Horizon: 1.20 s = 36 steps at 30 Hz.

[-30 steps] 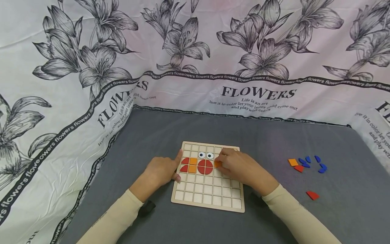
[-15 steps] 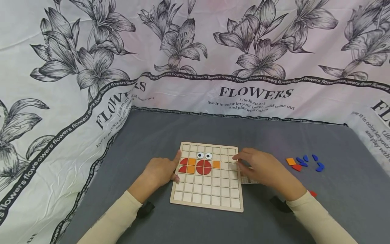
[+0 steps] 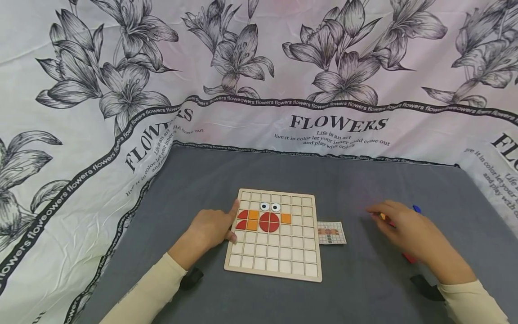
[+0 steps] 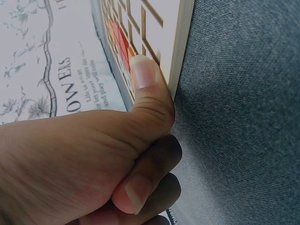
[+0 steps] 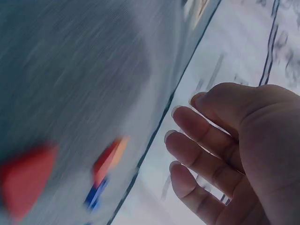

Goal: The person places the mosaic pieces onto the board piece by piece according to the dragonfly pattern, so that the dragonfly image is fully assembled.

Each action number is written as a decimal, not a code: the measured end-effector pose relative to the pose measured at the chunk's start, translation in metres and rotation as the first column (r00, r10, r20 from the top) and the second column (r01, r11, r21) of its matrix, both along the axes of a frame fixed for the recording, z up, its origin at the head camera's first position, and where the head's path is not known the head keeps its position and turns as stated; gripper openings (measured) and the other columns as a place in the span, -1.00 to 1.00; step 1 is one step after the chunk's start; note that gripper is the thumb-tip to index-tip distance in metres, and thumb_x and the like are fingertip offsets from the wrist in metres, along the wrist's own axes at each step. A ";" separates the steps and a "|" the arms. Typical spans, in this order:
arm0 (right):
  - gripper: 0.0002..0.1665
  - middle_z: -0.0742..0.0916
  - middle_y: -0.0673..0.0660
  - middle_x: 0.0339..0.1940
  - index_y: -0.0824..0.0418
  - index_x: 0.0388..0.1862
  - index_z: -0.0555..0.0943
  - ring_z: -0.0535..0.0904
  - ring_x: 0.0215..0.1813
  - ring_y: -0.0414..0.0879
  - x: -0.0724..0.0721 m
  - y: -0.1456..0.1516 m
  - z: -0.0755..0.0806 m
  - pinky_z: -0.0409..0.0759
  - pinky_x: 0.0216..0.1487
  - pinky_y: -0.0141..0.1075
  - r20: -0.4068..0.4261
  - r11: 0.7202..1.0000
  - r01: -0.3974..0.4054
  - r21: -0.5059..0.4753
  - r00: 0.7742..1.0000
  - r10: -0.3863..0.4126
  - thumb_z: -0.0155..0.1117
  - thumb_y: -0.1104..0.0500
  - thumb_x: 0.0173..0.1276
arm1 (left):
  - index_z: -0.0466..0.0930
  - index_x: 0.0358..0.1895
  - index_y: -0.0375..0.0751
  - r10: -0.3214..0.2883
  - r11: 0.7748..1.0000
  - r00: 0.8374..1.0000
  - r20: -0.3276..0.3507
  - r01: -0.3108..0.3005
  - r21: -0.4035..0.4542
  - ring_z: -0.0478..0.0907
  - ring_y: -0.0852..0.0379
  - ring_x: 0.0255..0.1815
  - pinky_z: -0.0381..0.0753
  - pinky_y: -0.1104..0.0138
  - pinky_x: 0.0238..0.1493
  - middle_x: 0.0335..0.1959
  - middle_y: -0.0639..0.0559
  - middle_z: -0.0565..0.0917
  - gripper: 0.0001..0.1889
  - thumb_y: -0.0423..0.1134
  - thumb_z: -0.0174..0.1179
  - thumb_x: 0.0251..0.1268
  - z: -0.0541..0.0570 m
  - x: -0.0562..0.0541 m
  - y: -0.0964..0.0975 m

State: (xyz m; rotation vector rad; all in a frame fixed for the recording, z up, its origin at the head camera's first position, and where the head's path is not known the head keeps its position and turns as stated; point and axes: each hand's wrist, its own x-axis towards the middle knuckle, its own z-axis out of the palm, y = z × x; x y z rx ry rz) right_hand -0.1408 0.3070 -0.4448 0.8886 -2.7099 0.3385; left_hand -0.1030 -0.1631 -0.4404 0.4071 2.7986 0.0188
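Observation:
A wooden grid board (image 3: 297,258) lies on the grey tabletop. Set in its cells are two eye pieces (image 3: 270,207), a red disc of quarter pieces (image 3: 269,222), orange squares (image 3: 253,220) and red quarter pieces (image 3: 242,219) at the left. My left hand (image 3: 208,234) holds the board's left edge, its thumb (image 4: 147,86) over the rim and its index finger along the side; the lower fingers are curled. Well right of the board, my right hand (image 3: 408,229) hovers over loose pieces with fingers gently bent and nothing in them. It partly hides an orange piece (image 3: 382,216).
A small picture card (image 3: 341,228) sits against the board's right edge. Around the right hand lie a red piece (image 3: 409,257) and a blue piece (image 3: 417,209). A flower-printed cloth (image 3: 340,130) stands behind and along the table's left side.
My right hand has let go of an orange square beside the red disc and moved right to the loose pieces, uncovering the picture card. The left hand stays at the board.

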 end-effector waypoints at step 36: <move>-0.54 0.77 0.23 0.04 0.19 0.04 0.82 0.72 0.04 0.31 0.005 0.058 -0.024 0.64 -0.15 0.27 0.031 0.992 0.072 0.100 0.997 -0.075 0.66 0.31 0.10 | 0.15 0.70 -0.20 0.002 1.000 1.000 -0.008 -0.002 0.007 0.46 0.08 -0.53 0.52 0.14 -0.38 -0.67 0.05 0.49 0.06 0.14 0.44 0.19 0.001 0.000 0.001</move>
